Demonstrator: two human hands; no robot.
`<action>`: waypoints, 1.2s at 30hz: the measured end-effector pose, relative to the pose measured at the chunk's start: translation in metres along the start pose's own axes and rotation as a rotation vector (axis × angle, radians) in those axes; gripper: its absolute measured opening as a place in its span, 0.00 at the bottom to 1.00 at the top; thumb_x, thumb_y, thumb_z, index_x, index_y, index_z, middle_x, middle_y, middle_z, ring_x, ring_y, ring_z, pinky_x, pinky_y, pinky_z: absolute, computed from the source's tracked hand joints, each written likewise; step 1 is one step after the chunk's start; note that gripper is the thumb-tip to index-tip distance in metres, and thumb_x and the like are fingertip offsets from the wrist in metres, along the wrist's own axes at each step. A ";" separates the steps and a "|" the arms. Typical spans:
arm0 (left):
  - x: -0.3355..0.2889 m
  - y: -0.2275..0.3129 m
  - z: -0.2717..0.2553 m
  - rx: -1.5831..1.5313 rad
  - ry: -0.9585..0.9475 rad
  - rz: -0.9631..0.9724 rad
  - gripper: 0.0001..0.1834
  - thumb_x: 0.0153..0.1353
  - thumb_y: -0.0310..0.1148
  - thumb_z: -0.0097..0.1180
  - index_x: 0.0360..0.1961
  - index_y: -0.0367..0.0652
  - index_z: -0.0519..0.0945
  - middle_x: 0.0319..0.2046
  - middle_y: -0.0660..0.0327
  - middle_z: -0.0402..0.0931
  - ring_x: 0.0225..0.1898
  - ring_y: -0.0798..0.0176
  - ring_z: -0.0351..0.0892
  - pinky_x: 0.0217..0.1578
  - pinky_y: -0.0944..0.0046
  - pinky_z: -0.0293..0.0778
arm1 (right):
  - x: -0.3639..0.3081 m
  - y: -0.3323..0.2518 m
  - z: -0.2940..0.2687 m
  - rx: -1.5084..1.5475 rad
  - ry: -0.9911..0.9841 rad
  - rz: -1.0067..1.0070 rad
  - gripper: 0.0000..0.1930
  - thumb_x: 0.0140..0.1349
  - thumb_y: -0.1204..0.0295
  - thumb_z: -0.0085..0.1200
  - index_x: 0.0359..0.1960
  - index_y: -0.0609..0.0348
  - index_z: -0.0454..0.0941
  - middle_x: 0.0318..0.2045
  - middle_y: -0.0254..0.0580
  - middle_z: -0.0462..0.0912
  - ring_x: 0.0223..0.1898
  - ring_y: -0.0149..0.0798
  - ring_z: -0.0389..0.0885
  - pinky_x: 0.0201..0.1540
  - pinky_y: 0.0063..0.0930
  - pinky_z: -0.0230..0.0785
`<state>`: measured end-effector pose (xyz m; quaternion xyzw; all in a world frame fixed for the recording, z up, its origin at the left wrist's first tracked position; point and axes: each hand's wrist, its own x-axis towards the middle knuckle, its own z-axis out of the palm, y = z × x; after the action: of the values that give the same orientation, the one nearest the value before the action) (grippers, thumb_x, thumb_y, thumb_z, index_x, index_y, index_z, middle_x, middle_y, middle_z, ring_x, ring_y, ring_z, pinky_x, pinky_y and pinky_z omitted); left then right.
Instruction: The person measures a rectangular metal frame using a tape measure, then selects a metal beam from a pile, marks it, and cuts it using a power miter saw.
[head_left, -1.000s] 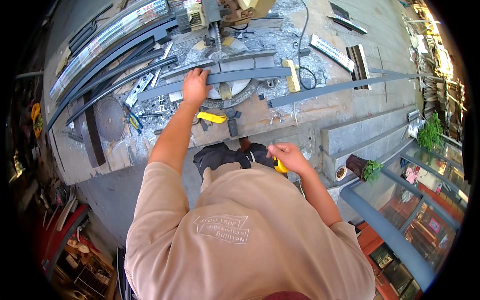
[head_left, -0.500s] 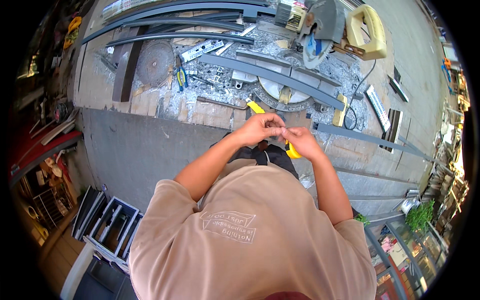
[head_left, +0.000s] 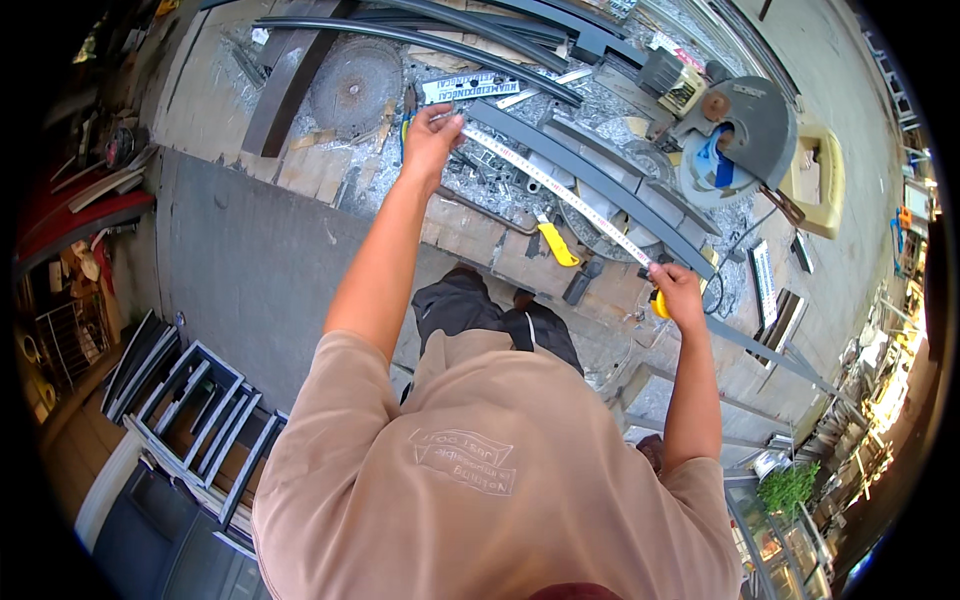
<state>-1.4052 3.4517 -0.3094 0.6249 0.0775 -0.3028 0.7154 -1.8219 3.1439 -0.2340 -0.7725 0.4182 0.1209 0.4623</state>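
Note:
A white tape measure blade (head_left: 560, 191) stretches between my two hands, just in front of a long grey metal profile (head_left: 590, 180). My left hand (head_left: 432, 145) pinches the blade's free end near the profile's left end. At the other end my right hand (head_left: 680, 293) is closed around the yellow tape measure case (head_left: 659, 304), mostly hidden by the fingers. The profile lies across the base of a mitre saw, whose blade guard (head_left: 755, 135) is raised behind it to the right. Between my hands, on the bench edge, rests a yellow utility knife (head_left: 557, 243).
A bent metal rod (head_left: 487, 210) lies beside the knife. Farther left are a round saw blade (head_left: 355, 88) and a dark metal bar (head_left: 290, 95). Long dark profiles (head_left: 420, 45) lie along the back amid metal shavings. A black cable (head_left: 745, 230) loops at the right.
My hands have moved apart, the left forward and left, the right to the right. The tape blade is now drawn out between them. The whole view has shifted.

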 end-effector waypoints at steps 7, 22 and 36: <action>0.024 -0.062 0.007 0.196 0.011 -0.025 0.49 0.66 0.30 0.73 0.81 0.38 0.54 0.64 0.43 0.75 0.60 0.54 0.81 0.55 0.57 0.82 | 0.047 0.003 0.004 0.004 -0.005 0.000 0.22 0.75 0.54 0.63 0.31 0.63 0.86 0.24 0.28 0.79 0.28 0.25 0.71 0.33 0.26 0.66; -0.052 -0.033 0.091 0.944 -0.052 0.767 0.29 0.57 0.25 0.67 0.62 0.39 0.78 0.52 0.50 0.78 0.62 0.46 0.75 0.71 0.45 0.65 | 0.085 0.014 0.012 -0.181 0.081 0.046 0.22 0.73 0.54 0.65 0.31 0.64 0.87 0.23 0.31 0.80 0.28 0.26 0.73 0.35 0.28 0.69; -0.012 -0.073 0.135 1.462 -0.464 1.021 0.13 0.62 0.32 0.58 0.46 0.47 0.86 0.45 0.63 0.80 0.54 0.57 0.78 0.61 0.55 0.71 | 0.086 0.012 0.014 -0.227 0.128 0.026 0.26 0.71 0.49 0.64 0.31 0.64 0.86 0.21 0.38 0.80 0.26 0.30 0.75 0.33 0.34 0.70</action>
<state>-1.4894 3.3262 -0.3379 0.8037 -0.5634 -0.0417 0.1869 -1.7748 3.1066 -0.2977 -0.8205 0.4405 0.1242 0.3425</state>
